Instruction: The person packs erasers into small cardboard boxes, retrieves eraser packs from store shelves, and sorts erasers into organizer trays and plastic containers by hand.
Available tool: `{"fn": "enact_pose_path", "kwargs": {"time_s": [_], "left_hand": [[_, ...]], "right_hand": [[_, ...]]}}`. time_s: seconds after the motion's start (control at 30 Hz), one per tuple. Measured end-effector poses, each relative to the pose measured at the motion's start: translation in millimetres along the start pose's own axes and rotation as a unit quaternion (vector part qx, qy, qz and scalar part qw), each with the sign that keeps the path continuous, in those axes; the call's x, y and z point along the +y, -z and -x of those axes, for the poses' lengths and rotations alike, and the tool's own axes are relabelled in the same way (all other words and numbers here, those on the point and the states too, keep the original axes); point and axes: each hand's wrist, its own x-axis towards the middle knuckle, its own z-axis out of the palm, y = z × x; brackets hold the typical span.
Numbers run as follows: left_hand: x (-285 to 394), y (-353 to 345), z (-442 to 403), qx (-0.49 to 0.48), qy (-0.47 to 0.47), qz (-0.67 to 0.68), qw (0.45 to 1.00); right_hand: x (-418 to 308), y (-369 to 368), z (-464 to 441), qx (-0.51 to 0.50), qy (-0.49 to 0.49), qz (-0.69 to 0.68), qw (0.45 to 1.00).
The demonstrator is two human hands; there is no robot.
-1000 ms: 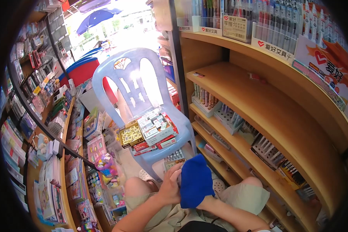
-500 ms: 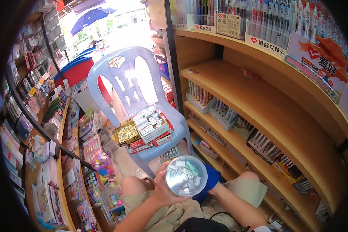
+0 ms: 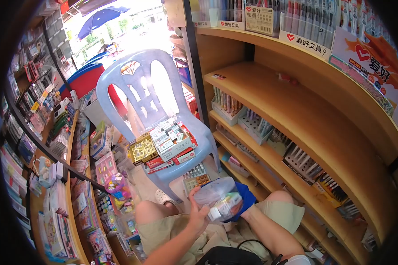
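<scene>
A clear round plastic tub [image 3: 216,191] is tilted above my lap, with small pale blocks [image 3: 227,204], several white and some greenish, heaped at its near side. My left hand [image 3: 200,214] grips the tub's left side, thumb towards me and fingers around the far side. A blue cloth [image 3: 246,201] lies against the tub's right side. My right hand [image 3: 246,213] is mostly covered by that cloth and holds it to the tub; its fingers are hidden.
A blue plastic chair [image 3: 161,179] in front of me bears open boxes of small blocks [image 3: 171,140] and a yellow box [image 3: 143,149]. Wooden shelves [image 3: 296,106] with pens stand on the right. Magazine racks [image 3: 59,221] and toy bins [image 3: 108,168] line the left.
The tub has tipped from facing me to leaning, and its blocks have slid together towards the near side. My left hand has shifted with it; the blue cloth shows more at the right.
</scene>
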Motion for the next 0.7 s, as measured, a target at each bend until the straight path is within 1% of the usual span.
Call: {"fn": "enact_pose_path", "kwargs": {"time_s": [0.03,0.07,0.1,0.17,0.23,0.27,0.3,0.33,0.37,0.43,0.47,0.5,0.57,0.6,0.63,0.67,0.7], "left_hand": [[0.2,-7.3,-0.3,0.033,0.012,0.035,0.999],[-0.5,-14.8,-1.2,0.065,0.024,0.070,0.995],[-2.8,-22.2,-3.5,0.078,0.015,0.094,0.992],[-27.7,-9.6,-9.7,0.070,-0.038,-0.020,0.997],[-33.4,-13.1,-10.6,0.047,-0.083,-0.130,0.987],[-33.2,-14.5,-12.2,0.041,-0.114,-0.201,0.972],[-33.2,-14.8,-13.2,0.035,-0.144,-0.271,0.951],[-33.3,-14.5,-14.4,0.029,-0.173,-0.339,0.924],[-35.7,-12.5,-17.6,0.051,-0.170,-0.338,0.924],[-30.2,-12.9,-18.1,0.053,-0.180,-0.369,0.910],[-26.9,-12.1,-18.7,0.055,-0.186,-0.385,0.902],[-24.3,-10.3,-19.5,0.075,-0.196,-0.422,0.882],[-19.1,-5.6,-20.8,0.114,-0.215,-0.493,0.835],[-17.2,-2.1,-21.1,0.119,-0.226,-0.510,0.821],[-15.7,2.1,-21.7,0.123,-0.236,-0.527,0.807],[-13.8,6.5,-22.4,0.126,-0.246,-0.545,0.792],[-10.8,10.7,-23.0,0.109,-0.289,-0.573,0.759]], "right_hand": [[6.7,7.8,-1.5,0.013,0.043,0.057,0.997],[12.1,16.2,-5.8,0.011,0.075,0.073,0.994],[17.4,24.5,-10.1,0.010,0.107,0.089,0.990],[24.5,34.7,-18.8,0.054,0.050,-0.100,0.992],[26.4,26.4,-16.6,0.016,0.084,-0.130,0.988],[26.8,22.0,-13.7,-0.003,0.101,-0.145,0.984],[29.3,20.1,-8.1,-0.078,0.063,-0.235,0.967],[29.9,19.0,-7.9,-0.083,0.059,-0.230,0.968],[29.8,17.6,-8.8,-0.087,0.055,-0.224,0.969],[25.3,5.5,-5.5,-0.078,0.060,-0.202,0.974],[22.5,-2.9,-3.1,-0.041,0.075,-0.146,0.986],[19.2,-14.3,-1.0,-0.004,0.090,-0.089,0.992],[21.0,-7.4,-10.8,0.001,0.127,0.037,0.991],[22.0,-3.9,-15.7,0.007,0.146,0.099,0.984],[28.3,5.9,-20.2,0.018,0.202,0.279,0.938],[27.3,17.0,-19.7,0.014,0.210,0.365,0.907],[24.9,23.7,-18.2,0.013,0.220,0.450,0.865]]}}
